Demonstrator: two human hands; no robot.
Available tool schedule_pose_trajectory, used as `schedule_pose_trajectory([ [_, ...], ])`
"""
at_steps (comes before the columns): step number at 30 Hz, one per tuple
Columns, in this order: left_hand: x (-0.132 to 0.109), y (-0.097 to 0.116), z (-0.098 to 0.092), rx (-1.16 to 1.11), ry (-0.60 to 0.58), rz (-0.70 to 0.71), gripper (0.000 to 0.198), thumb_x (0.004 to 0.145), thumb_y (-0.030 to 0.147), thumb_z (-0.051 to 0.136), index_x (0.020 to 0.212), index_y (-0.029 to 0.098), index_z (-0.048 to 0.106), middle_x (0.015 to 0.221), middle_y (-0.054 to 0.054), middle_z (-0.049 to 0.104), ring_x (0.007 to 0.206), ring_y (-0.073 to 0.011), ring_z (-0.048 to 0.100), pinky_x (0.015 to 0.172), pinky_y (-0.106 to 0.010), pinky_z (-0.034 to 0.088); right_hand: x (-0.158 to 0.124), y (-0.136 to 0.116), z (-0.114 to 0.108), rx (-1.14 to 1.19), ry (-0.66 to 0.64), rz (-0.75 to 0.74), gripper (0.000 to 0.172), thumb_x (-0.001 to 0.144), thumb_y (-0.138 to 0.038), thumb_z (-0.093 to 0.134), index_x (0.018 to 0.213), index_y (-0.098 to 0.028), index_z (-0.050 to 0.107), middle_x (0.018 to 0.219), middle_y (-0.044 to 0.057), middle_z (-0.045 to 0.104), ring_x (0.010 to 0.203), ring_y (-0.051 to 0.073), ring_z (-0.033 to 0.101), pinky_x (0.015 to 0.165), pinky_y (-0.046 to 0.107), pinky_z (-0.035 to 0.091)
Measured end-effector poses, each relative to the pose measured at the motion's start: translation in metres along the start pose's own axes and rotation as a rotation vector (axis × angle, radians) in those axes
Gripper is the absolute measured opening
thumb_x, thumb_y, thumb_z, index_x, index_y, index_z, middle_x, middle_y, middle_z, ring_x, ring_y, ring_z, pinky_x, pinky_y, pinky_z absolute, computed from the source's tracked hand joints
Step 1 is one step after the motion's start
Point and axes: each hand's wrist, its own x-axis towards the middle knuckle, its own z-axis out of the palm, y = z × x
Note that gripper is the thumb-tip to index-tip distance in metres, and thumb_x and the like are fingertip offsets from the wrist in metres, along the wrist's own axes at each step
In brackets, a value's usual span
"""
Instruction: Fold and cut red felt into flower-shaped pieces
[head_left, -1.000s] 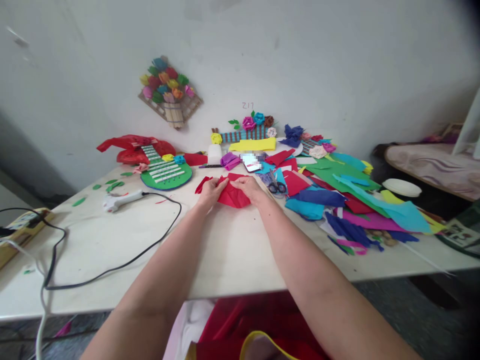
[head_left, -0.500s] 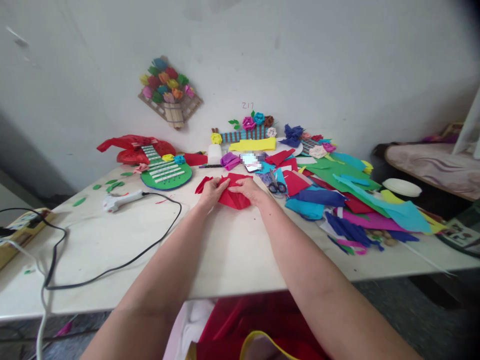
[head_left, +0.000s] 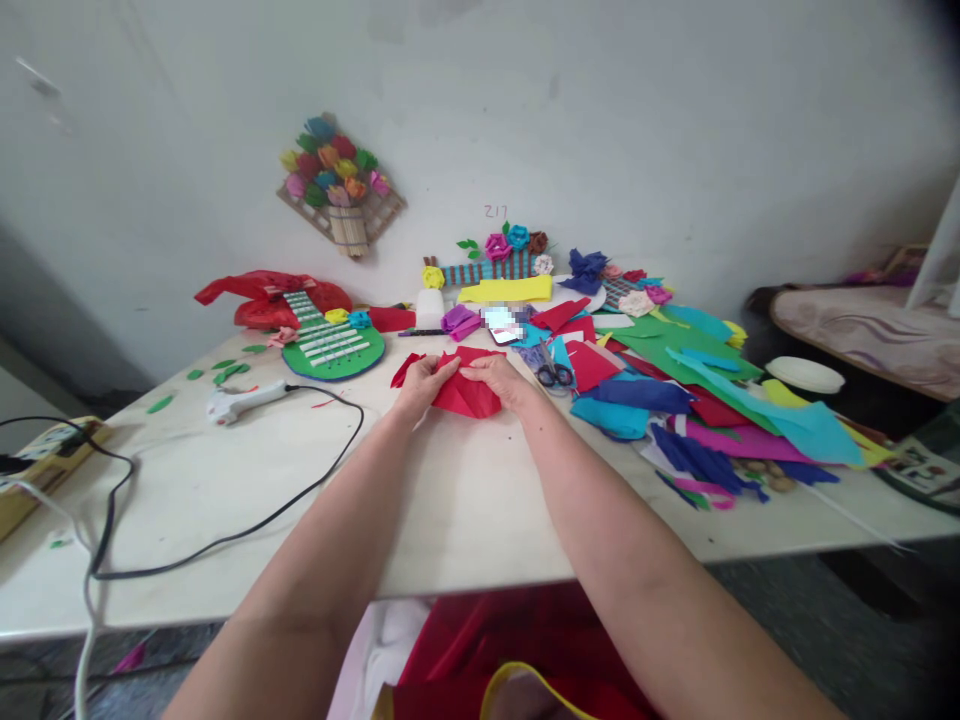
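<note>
Little has moved since the earlier frames: both hands keep their hold on the red paper, and only the fingertips of the right hand have shifted a touch along its top edge. The left hand pinches the same edge, so the fingertips nearly meet over the middle of the sheet. It lies crumpled on the table between and just under the hands. Scissors lie just right of the right hand (beside a heap of coloured sheets). A glue gun rests well left of the left hand.
</note>
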Motion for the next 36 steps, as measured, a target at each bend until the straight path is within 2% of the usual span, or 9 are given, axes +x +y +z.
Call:
schedule_pose_trajectory([
  [6,0.001,0.002,-0.003,-0.025,0.032,-0.005,0.037,0.059,0.046,0.072,0.063,0.016,0.05,0.054,0.003,0.054,0.045,-0.0075,0.047,0.043,-0.019,0.034,0.001,0.001,0.0,-0.024,-0.006,-0.004,0.029,0.049,-0.032,0.075,0.047,-0.015,0.053,0.047,-0.004,0.051,0.049,0.01,0.045,0.053,0.024,0.034],
  [11,-0.001,0.004,0.001,-0.034,0.014,-0.008,0.038,0.057,0.046,0.073,0.063,0.016,0.05,0.054,0.003,0.055,0.045,-0.0073,0.047,0.042,-0.019,0.033,0.005,0.006,-0.001,-0.068,0.039,-0.062,0.022,0.056,-0.034,0.07,0.056,-0.015,0.06,0.054,-0.002,0.056,0.055,0.01,0.048,0.056,0.024,0.036],
  [18,-0.001,0.004,0.001,-0.033,0.032,-0.001,0.038,0.06,0.048,0.07,0.062,0.016,0.051,0.053,0.003,0.053,0.046,-0.0077,0.047,0.044,-0.019,0.033,0.007,0.007,-0.001,-0.09,0.062,-0.094,0.016,0.055,-0.03,0.067,0.055,-0.014,0.062,0.057,-0.001,0.058,0.059,0.011,0.05,0.062,0.026,0.039],
  [24,0.001,0.0,0.0,0.03,0.03,0.049,0.037,0.061,0.048,0.069,0.061,0.015,0.052,0.053,0.003,0.052,0.047,-0.0069,0.045,0.045,-0.018,0.033,0.007,0.006,0.001,-0.138,0.099,-0.111,0.018,0.057,-0.031,0.065,0.053,-0.014,0.059,0.055,-0.002,0.054,0.057,0.01,0.046,0.06,0.025,0.037],
  [30,0.002,0.0,0.002,0.045,0.047,-0.002,0.041,0.06,0.052,0.068,0.062,0.015,0.05,0.052,0.003,0.052,0.045,-0.0074,0.044,0.042,-0.019,0.032,0.006,0.005,0.001,-0.159,0.108,-0.139,0.015,0.054,-0.027,0.065,0.053,-0.013,0.061,0.055,-0.003,0.054,0.058,0.01,0.045,0.062,0.025,0.036],
  [36,0.003,-0.001,0.002,0.126,0.08,0.06,0.041,0.062,0.053,0.066,0.06,0.015,0.05,0.05,0.003,0.049,0.043,-0.0063,0.041,0.041,-0.019,0.029,0.009,0.011,0.0,-0.145,0.094,-0.142,0.021,0.056,-0.033,0.066,0.054,-0.013,0.06,0.054,-0.003,0.052,0.057,0.009,0.044,0.06,0.025,0.036],
])
